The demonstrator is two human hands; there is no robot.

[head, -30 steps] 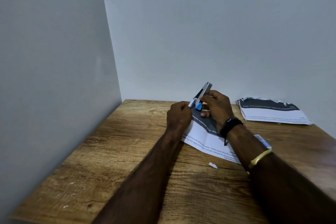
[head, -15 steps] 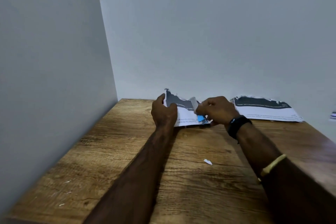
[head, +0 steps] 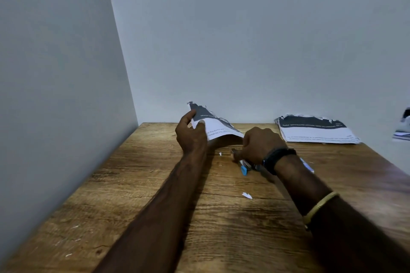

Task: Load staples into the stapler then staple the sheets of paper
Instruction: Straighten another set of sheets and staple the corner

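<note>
1. At the far centre of the table [head: 155, 184], entry one: sheets [head: 213, 126], lifted off the wood. Your left hand [head: 192, 135] pinches the dark-printed end between thumb and fingers. The other end droops to your right hand [head: 261, 144].
2. Stapler [head: 245, 165]: low on the table, under your right hand, whose fingers curl over it. Only its blue end shows.
3. Orientation: the sheets' long axis runs from upper left down to the right, bowed. The stapler's blue end points toward you; its body is hidden, so you cannot tell its full axis.
4. Risk: held by one end, the sheets may fan out of register, so a staple lands skewed or misses a sheet.
5. Risk: the magazine's closure cannot be seen; if ajar, staples may spill or jam.
</note>
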